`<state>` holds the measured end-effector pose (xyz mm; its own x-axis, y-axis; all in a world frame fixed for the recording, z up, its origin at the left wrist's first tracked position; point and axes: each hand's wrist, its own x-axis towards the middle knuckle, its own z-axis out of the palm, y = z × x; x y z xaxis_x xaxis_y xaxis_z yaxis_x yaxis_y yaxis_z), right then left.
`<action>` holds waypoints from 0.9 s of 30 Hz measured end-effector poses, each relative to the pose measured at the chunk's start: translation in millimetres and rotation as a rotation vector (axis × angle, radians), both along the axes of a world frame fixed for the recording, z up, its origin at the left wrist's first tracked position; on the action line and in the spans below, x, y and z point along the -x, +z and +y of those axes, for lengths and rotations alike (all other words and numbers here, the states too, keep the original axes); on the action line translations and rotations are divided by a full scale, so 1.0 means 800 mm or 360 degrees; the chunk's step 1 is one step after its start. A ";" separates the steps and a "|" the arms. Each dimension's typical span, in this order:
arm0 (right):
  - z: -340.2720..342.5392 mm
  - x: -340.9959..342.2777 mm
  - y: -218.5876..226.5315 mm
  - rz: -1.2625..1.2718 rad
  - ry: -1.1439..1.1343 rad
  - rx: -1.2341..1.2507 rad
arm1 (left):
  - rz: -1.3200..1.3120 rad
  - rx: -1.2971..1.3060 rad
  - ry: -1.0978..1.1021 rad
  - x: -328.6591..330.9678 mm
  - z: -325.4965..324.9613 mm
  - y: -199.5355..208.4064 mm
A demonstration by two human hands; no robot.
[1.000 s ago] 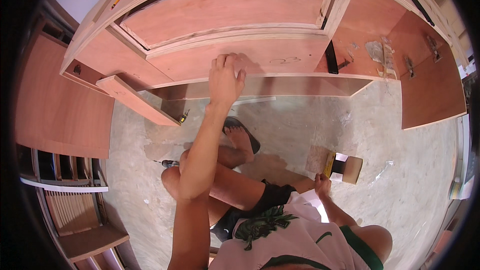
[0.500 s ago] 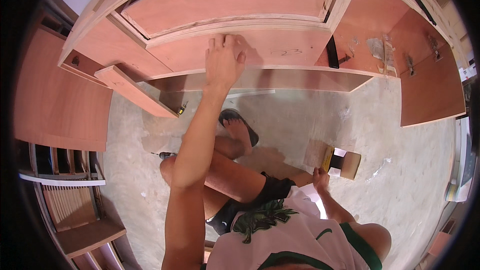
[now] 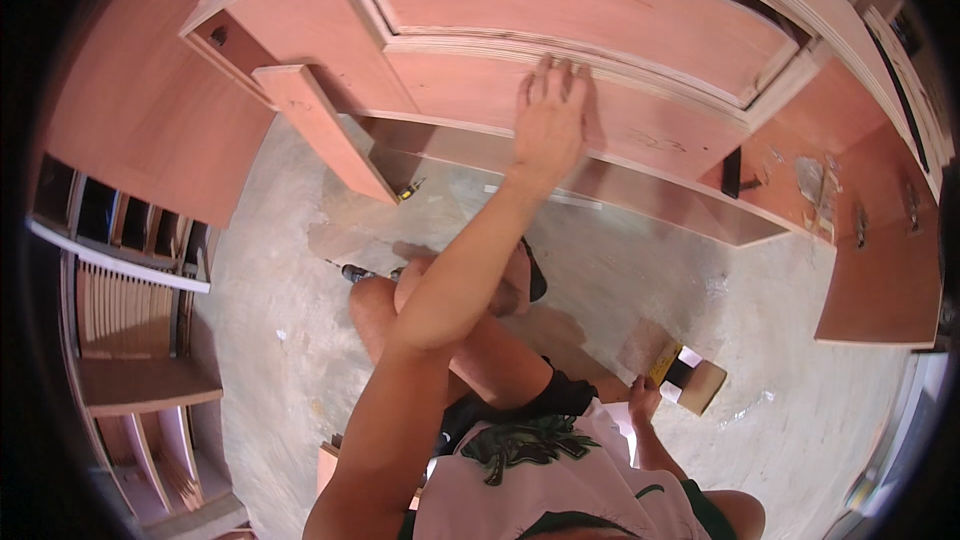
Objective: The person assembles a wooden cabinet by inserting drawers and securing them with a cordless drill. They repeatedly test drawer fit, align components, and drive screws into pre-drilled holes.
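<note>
The person's white shirt [image 3: 500, 490] and black shorts [image 3: 550, 395] lie nearest, above bent bare legs. To the right, the right hand [image 3: 643, 398] is curled beside an open cardboard box [image 3: 705, 387] with a yellow edge; whether it grips the box cannot be told. A drill [image 3: 357, 273] lies on the grey concrete floor [image 3: 480, 340] just beyond the knee at left, and farther on a small yellow-and-black tool [image 3: 406, 192] sits by the near end of a slanting narrow board [image 3: 330, 135]. The left hand [image 3: 552, 120] reaches ahead, grasping nothing, its fingers loosely spread over the lower plywood panel [image 3: 460, 85] of a long cabinet [image 3: 285, 45]; firm contact cannot be made out. The cabinet stretches across in front of the person. At its right end are a black strip [image 3: 731, 172] and a door [image 3: 880, 285] with metal hinges [image 3: 912, 208]. Beyond the lower panel is a larger framed panel [image 3: 580, 0].
</note>
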<state>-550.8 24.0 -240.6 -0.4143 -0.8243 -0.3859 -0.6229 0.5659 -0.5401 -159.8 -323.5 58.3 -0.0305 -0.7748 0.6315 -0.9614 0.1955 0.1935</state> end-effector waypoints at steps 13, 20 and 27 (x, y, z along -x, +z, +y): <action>-0.002 0.003 -0.003 -0.0002 0.0064 0.0011 | -0.0082 -0.0055 0.0086 -0.003 0.010 0.003; 0.000 0.007 -0.015 0.0044 0.0065 0.0116 | -0.0062 -0.0150 0.0042 -0.008 0.013 0.008; 0.005 0.010 -0.026 0.0047 0.0035 0.0060 | 0.0008 -0.0062 -0.0035 -0.002 0.023 0.014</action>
